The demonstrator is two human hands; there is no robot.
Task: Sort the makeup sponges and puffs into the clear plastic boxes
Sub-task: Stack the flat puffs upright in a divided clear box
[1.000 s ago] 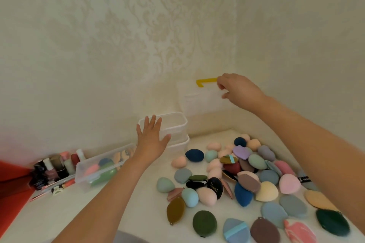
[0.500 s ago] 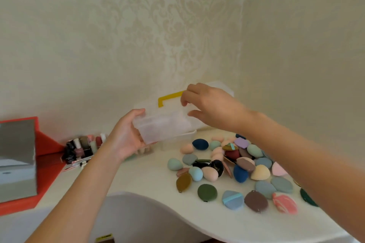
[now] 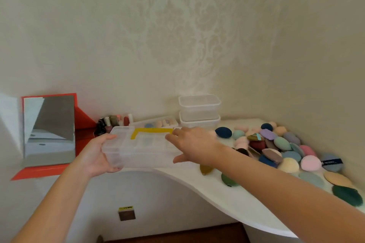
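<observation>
I hold a clear lidded box [image 3: 138, 150] with a yellow handle [image 3: 150, 131] level at the white table's front edge. My left hand [image 3: 96, 156] grips its left end, fingers curled under and thumb on the lid. My right hand [image 3: 192, 145] clasps its right end, fingers spread over the lid and thumb under. A pile of makeup sponges and puffs [image 3: 276, 148] in many colours covers the table to the right. Two empty clear boxes [image 3: 199, 111] are stacked at the back wall. A low clear box [image 3: 158, 123] beside them holds a few sponges.
The white table [image 3: 227, 195] has a curved front edge with floor below. Nail polish bottles [image 3: 114, 122] stand at the back left. A red-framed mirror [image 3: 49, 130] leans at the far left. Walls close in behind and on the right.
The lidded box came down from high by the wall to table height, and my left hand took hold of its left end. The view dropped and swung left.
</observation>
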